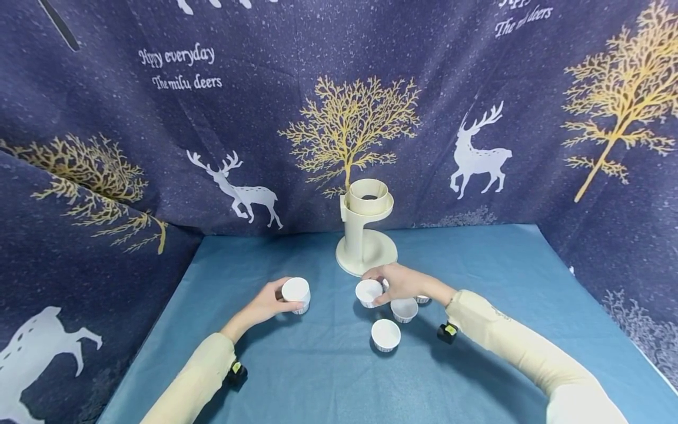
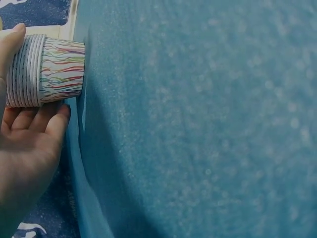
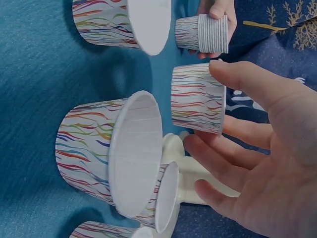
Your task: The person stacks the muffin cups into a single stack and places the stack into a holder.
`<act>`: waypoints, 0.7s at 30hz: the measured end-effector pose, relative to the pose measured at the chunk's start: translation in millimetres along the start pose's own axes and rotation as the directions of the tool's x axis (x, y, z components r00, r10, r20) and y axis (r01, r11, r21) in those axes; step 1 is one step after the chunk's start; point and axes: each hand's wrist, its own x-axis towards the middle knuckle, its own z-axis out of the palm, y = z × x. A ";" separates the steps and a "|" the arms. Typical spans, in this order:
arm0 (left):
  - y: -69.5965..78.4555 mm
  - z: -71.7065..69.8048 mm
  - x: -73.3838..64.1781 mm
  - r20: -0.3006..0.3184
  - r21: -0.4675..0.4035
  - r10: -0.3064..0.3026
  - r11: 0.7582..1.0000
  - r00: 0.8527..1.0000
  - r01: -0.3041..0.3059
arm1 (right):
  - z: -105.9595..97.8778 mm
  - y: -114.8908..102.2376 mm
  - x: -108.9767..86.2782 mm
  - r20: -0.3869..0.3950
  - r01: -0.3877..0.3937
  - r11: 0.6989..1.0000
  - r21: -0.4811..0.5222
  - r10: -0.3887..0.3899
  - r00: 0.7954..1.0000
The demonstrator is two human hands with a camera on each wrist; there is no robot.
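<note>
Several loose paper cups [image 1: 385, 335] sat right of centre, below a cream stand [image 1: 355, 241] — the left hand [image 1: 269, 303] gripped a cup stack [image 1: 298, 293] centre-left; the right hand's [image 1: 399, 281] thumb and fingers pinched one cup [image 1: 367, 294] mid-frame.

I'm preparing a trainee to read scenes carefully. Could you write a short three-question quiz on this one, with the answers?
1. Which hand holds the nested stack of cups?
2. True or false: the cream stand lies on its side on the blue tabletop.
3. What is printed on the outside of the single cup in the right hand?
a) dots
b) coloured wavy lines
c) flowers

Key:
1. The left hand.
2. False; it stands upright.
3. b
</note>
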 end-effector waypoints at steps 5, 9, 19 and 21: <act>-0.8 0.8 0.6 -0.009 0.002 -0.002 1.000 1.000 0.002 | 1.0 1.3 3.0 -0.048 -0.009 1.000 0.007 0.010 0.999; -0.7 0.7 1.3 -0.008 -0.001 -0.007 1.000 1.000 0.007 | 2.2 2.2 5.2 -0.071 -0.030 0.999 0.022 0.032 0.997; -0.1 0.3 0.8 0.009 -0.013 0.005 1.000 1.000 -0.005 | 1.5 -5.0 14.6 -0.080 -0.005 1.000 0.000 0.005 0.997; 0.4 0.0 0.7 0.009 -0.014 0.001 1.000 1.000 0.000 | 1.1 -6.7 16.2 -0.077 0.004 1.000 0.015 -0.003 0.997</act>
